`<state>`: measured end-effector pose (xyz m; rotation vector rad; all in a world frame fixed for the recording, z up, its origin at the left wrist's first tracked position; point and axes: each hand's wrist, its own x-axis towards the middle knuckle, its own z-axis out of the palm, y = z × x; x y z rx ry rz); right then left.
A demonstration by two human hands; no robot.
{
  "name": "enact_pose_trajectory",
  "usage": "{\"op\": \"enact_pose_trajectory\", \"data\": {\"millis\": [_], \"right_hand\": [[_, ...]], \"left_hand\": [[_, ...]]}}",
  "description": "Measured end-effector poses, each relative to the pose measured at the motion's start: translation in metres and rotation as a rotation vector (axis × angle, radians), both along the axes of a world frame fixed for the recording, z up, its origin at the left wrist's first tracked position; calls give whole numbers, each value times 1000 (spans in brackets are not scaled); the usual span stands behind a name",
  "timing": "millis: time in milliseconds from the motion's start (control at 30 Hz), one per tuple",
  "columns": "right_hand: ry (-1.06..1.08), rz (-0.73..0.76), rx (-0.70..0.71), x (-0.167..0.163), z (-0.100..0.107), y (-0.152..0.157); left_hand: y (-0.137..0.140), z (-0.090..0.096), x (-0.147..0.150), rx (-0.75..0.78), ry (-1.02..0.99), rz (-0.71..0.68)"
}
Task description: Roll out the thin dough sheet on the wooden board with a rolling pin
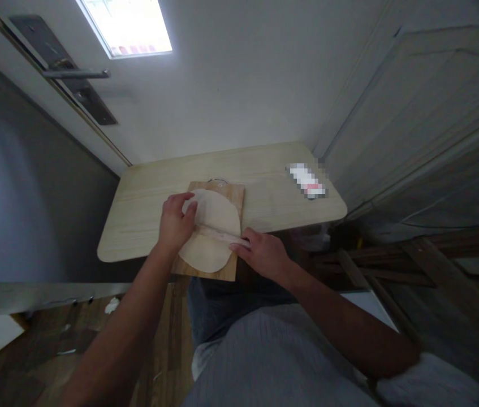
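A thin round sheet of dough (207,255) lies on a wooden cutting board (239,195) with a metal handle at its far end. Across the middle of the dough rests a slim wooden rolling pin (220,234), slanting down to the right. My right hand (264,254) has its fingers closed around the pin's right end. At the dough's left edge is my left hand (175,223), thumb and forefinger apart, touching the sheet beside the pin's left end. Whether its palm touches the pin is hidden.
The board overhangs the near edge of a pale wooden table (146,192). A blurred-out phone-like object (307,181) lies on its right side. Behind stands a white door with a metal handle (76,74). Wooden bars (392,249) stand at the right.
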<state>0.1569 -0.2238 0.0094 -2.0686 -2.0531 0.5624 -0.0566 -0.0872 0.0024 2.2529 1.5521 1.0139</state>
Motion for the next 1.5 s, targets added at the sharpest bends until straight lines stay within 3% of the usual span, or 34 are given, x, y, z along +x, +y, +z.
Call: {"op": "enact_pose_trajectory", "data": {"millis": [133,233,567,1167,1300,1500], "right_hand": [[43,-21,11,-2,-3,-8],[56,-26,2,-1,-5,-15],[114,-54,-64,3,-6,-22],[319,-275,-19,38,-21,-9],[416,-203,-33,36,-19,-10],[440,-165,25,22,-22,-22]], "left_hand": [[18,-23,8,-28,206,-91],[18,-29,10,-62,306,-85],[9,-14,18,-144,448,-61],[44,-9,73,-102,416,-37],[41,-10,67,-97,390,-42],[23,-16,34,-84,368,-41]]}}
